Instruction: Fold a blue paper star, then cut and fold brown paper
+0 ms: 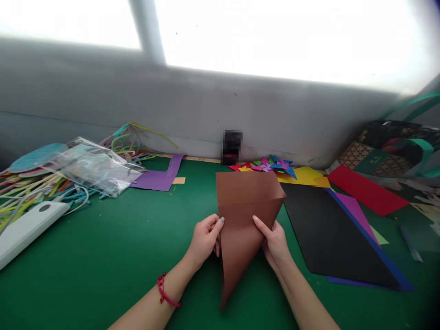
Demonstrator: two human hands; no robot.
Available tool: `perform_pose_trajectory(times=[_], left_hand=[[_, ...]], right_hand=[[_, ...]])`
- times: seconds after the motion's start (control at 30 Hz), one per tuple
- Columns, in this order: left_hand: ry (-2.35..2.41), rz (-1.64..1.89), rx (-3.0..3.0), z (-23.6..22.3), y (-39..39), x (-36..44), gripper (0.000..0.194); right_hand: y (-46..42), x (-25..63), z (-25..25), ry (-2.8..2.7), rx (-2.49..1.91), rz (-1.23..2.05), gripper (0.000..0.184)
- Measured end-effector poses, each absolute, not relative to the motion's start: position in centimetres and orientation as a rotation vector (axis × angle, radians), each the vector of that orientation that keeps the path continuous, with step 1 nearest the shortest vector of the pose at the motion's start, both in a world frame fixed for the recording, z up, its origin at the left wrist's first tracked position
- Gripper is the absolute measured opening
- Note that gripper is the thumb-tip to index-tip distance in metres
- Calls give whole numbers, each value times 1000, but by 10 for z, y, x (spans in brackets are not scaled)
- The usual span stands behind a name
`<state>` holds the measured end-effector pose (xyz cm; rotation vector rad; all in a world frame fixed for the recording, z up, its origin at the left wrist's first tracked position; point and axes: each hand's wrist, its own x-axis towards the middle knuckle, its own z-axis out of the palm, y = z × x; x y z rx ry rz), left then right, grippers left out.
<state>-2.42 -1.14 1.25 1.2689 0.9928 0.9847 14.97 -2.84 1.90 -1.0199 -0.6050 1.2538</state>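
A brown sheet of paper (245,229), folded over into a tapering shape with its point toward me, is held up above the green table (144,256). My left hand (206,238) pinches its left edge, thumb in front and fingers behind. On the right side my right hand (275,240) grips the slanting edge, its thumb pressed on the front face; the other fingers are partly hidden behind the paper. A crease or edge runs across the upper part of the sheet. A red bracelet circles my left wrist.
Black paper (337,233) over blue sheets lies at right, near red paper (369,190). Folded paper pinwheels (273,164) rest by the wall. At left are purple paper (154,179), a clear plastic bag (103,167), several coloured pipe cleaners and a white power bank (30,229).
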Motion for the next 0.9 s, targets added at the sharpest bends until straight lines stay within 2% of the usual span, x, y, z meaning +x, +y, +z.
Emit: perform_pose_trajectory(times=[0.33, 0.6, 0.9], left_hand=[[958, 947, 1257, 6, -10, -24, 31], [957, 909, 1311, 7, -12, -23, 32], [945, 911, 1277, 9, -11, -23, 31]], right_hand=[[-28, 164, 25, -513, -981, 1410, 52], [-28, 164, 25, -547, -1000, 1313, 61], [-28, 162, 25, -536, -992, 1295, 64]])
